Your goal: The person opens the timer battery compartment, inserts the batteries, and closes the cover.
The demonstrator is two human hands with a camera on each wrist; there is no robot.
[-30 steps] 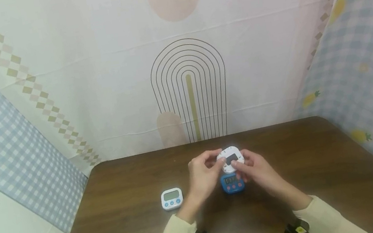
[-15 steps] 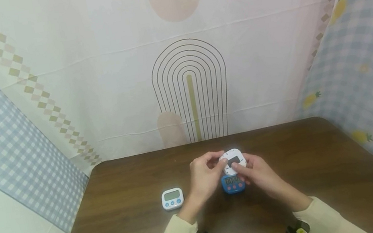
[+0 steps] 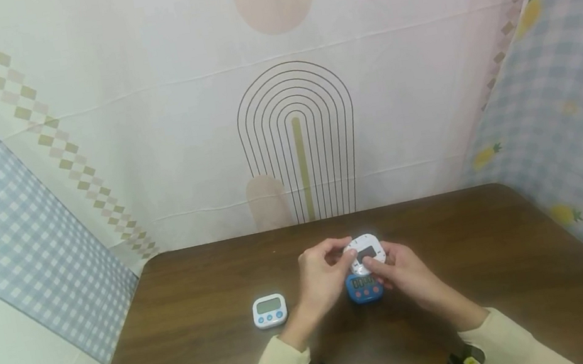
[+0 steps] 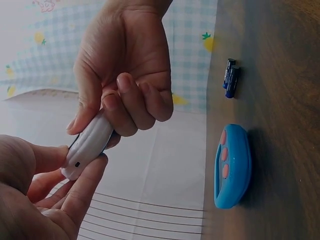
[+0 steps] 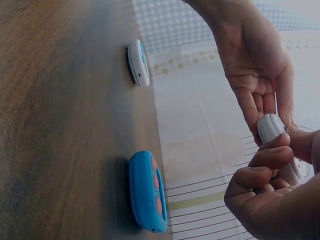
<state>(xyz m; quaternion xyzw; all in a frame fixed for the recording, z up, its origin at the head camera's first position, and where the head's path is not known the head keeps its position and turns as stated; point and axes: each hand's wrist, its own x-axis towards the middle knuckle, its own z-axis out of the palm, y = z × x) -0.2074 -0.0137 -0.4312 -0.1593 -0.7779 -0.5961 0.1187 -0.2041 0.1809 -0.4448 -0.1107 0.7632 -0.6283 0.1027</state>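
Note:
A rounded white timer (image 3: 359, 266) with a dark display is held up above the table between both hands. My left hand (image 3: 320, 276) pinches its left edge between thumb and fingers. On its right side my right hand (image 3: 409, 271) grips it, the thumb lying over the front near the display. In the left wrist view the timer (image 4: 90, 142) is seen edge-on. Below the hands, a blue timer (image 3: 365, 292) with pink buttons rests on the table, its top partly covered by the held timer. Another white timer (image 3: 269, 311) with blue buttons lies to the left of my left hand.
Two small blue batteries (image 4: 230, 79) lie on the brown wooden table (image 3: 199, 286), visible in the left wrist view. A patterned white cloth (image 3: 177, 149) hangs behind the table. Checked cloths (image 3: 556, 121) hang at both sides.
Both hands have shifted very slightly right and down with the white timer between them. Their hold on it looks the same. The timers on the table stay in place.

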